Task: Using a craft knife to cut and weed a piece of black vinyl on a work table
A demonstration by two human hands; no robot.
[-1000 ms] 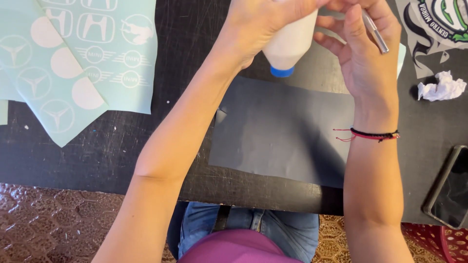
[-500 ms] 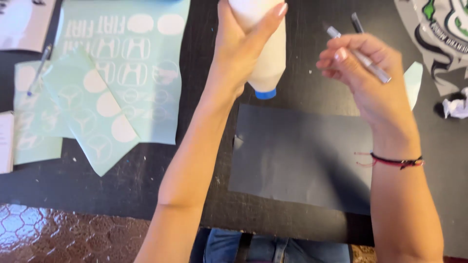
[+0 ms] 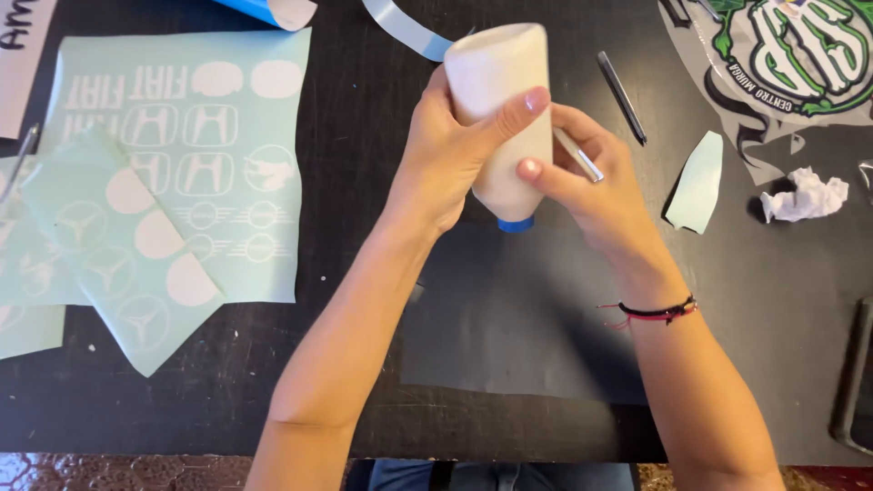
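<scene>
A white plastic bottle (image 3: 503,109) with a blue cap (image 3: 516,224) is being held upside down in the upper middle of the frame, cap pointing at a dark sheet (image 3: 518,336) lying on the black bench (image 3: 355,200). The left hand (image 3: 450,155) is wrapping around its body, thumb across the front; the right hand (image 3: 596,195) is touching its lower side while also pinching a thin silver tool (image 3: 578,155). The bottle looks light, smooth and squeezable, so the mid-body seems the safest place to grip. Pale green sticker sheets (image 3: 195,164) are lying at the left; a black pen (image 3: 621,96), a green scrap (image 3: 698,182) and crumpled paper (image 3: 805,195) are sitting at the right, nothing blocking the sheet.
</scene>
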